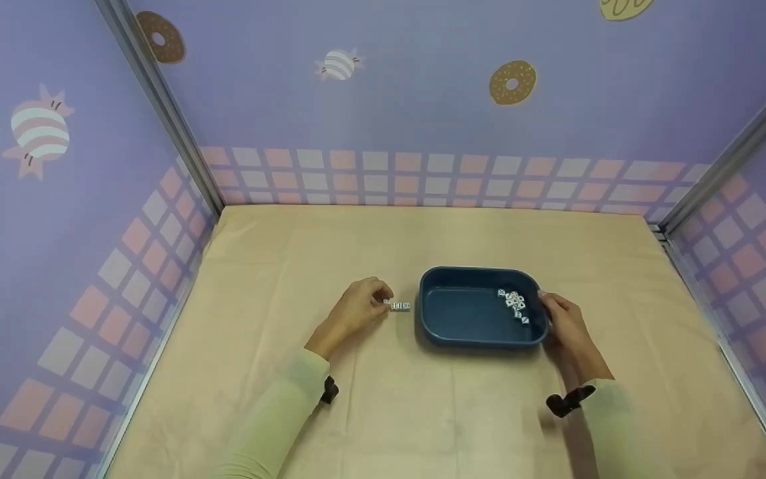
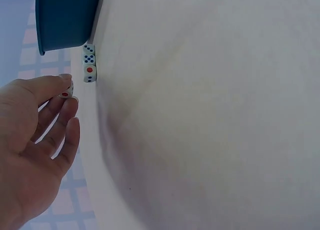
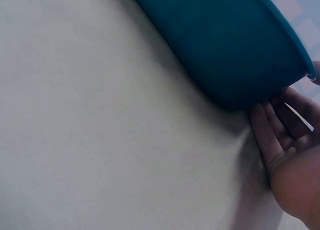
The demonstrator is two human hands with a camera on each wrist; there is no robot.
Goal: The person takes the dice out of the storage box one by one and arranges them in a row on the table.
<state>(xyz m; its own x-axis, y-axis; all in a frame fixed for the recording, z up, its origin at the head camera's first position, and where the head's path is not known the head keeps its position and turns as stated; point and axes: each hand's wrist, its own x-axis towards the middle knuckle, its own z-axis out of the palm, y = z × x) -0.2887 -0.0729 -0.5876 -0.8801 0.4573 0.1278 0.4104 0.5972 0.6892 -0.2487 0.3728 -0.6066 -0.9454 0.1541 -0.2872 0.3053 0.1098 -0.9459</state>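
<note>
Can read no lettering, just pips [image 2: 90, 69] on dice [image 2: 89, 63]: single red on one face, five blue on another.

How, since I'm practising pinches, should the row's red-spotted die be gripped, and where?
Probably pinch the red-spotted die by its flat front and back, coming from the left: it sits at the row's left end, with the next die close on its right.

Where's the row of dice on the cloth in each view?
Head: dice row just below centre, between left hand and blue tray.
Left wrist: dice row at upper left, just below the blue tray in the picture.
Right wrist: not in it.
Shared landmark: the blue tray, in all three.
</note>
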